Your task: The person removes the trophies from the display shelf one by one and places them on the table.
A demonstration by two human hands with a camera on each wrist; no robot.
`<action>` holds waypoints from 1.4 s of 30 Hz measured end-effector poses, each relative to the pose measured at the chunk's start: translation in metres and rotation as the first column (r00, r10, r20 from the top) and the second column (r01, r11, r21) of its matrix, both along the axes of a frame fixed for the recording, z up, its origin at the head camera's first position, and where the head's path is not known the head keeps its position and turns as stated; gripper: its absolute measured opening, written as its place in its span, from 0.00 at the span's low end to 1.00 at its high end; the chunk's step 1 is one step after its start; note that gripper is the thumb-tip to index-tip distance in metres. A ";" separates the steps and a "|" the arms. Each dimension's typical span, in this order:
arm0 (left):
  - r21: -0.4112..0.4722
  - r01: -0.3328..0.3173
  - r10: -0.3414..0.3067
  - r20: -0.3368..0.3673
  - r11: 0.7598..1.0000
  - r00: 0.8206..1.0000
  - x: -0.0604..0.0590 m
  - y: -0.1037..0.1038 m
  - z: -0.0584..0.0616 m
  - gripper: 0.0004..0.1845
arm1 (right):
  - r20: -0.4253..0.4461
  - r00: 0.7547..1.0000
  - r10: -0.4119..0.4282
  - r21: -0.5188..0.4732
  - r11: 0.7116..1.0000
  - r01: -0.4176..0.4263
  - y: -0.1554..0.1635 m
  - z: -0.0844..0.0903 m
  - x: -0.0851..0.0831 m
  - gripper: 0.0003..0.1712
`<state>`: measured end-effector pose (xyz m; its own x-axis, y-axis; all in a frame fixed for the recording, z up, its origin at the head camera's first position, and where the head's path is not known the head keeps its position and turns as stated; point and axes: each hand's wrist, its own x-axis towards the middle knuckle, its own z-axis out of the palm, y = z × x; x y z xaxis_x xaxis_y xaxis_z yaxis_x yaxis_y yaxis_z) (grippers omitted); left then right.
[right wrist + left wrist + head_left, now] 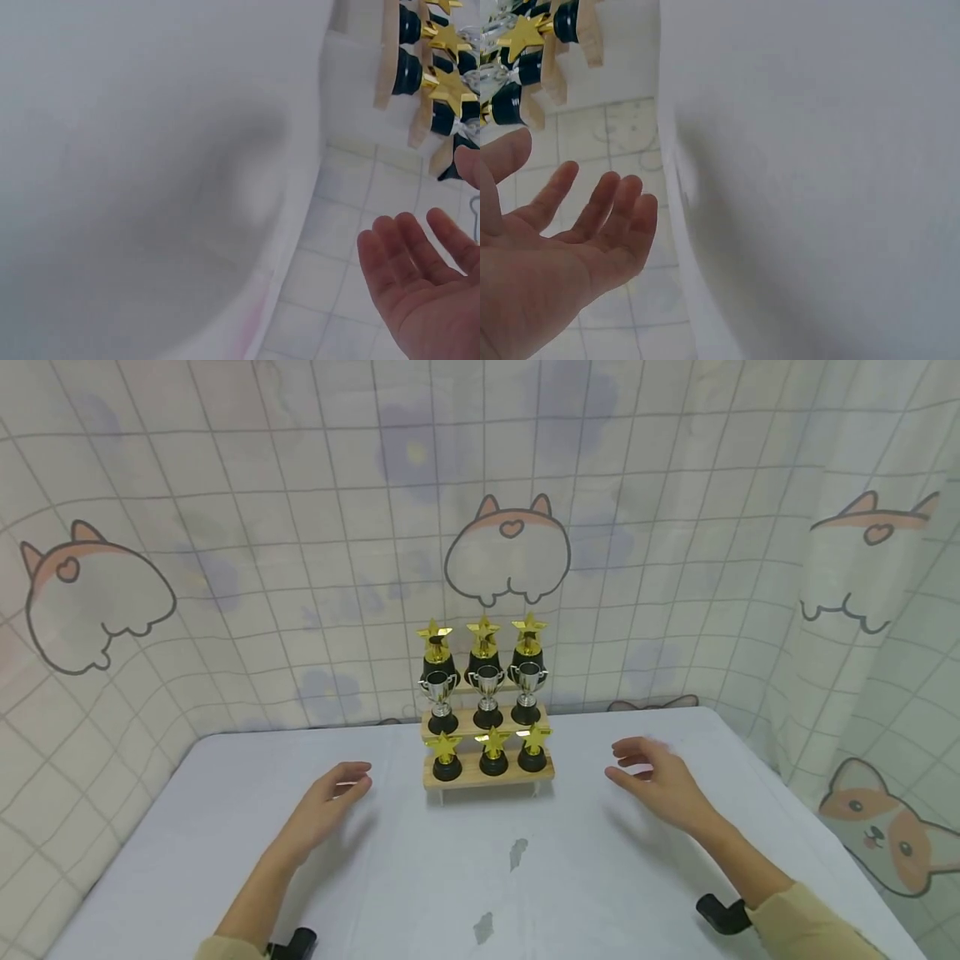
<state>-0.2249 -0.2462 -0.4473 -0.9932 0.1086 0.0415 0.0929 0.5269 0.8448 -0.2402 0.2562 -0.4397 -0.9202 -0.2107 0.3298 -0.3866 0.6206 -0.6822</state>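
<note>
A wooden three-tier stand (471, 773) holds small trophies in three rows. Gold star trophies with black bases fill the top row, one being this top star trophy (483, 643). Silver two-handled cups (487, 681) stand on the middle tier, and smaller gold star trophies (493, 752) on the lowest. My left hand (326, 806) hovers left of the stand, holding nothing, its fingers loosely bent. To the right of the stand, my right hand (663, 785) is likewise above the table, thumb and fingers apart. Neither hand touches a trophy; both palms show in the wrist views.
A white cloth covers the table (585, 893), with two grey patches (518, 853) in front of the stand. Behind it hangs a checked curtain (300, 568) printed with cartoon dogs. Black wrist mounts (723, 914) sit near both sleeves.
</note>
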 end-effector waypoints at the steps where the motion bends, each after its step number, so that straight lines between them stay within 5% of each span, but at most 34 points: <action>1: 0.027 0.001 -0.002 0.012 1.000 1.000 0.000 0.002 0.000 0.27 | 0.005 1.000 0.002 -0.011 1.000 -0.002 -0.002 0.000 0.000 0.22; 7: 0.209 -0.002 -0.017 0.089 0.978 0.996 -0.004 0.009 -0.001 0.27 | 0.044 0.999 0.024 -0.095 0.995 -0.020 -0.018 0.002 -0.002 0.19; 14: 0.390 -0.046 -0.033 0.195 0.920 0.980 -0.014 0.022 -0.003 0.28 | 0.072 0.997 0.023 -0.136 0.991 -0.014 -0.040 -0.001 -0.008 0.17; 23: 0.451 -0.053 -0.067 0.246 0.891 0.967 -0.020 0.043 -0.007 0.26 | 0.114 0.993 0.041 -0.189 0.982 -0.019 -0.064 -0.004 -0.012 0.17; 33: 0.495 -0.078 -0.061 0.259 0.865 0.964 -0.030 0.064 -0.009 0.26 | 0.061 0.996 0.069 -0.309 0.950 -0.047 -0.082 -0.001 -0.021 0.22; 42: 0.538 -0.087 -0.070 0.264 0.839 0.962 -0.030 0.072 -0.011 0.27 | 0.117 0.993 0.027 -0.304 0.953 0.010 -0.091 -0.007 -0.026 0.25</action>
<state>-0.2545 -0.1747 -0.4582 -0.9756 0.1381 -0.1707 -0.1753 -0.0211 0.9843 -0.2662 0.1653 -0.4471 -0.9551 -0.1261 0.2682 -0.2961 0.3739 -0.8789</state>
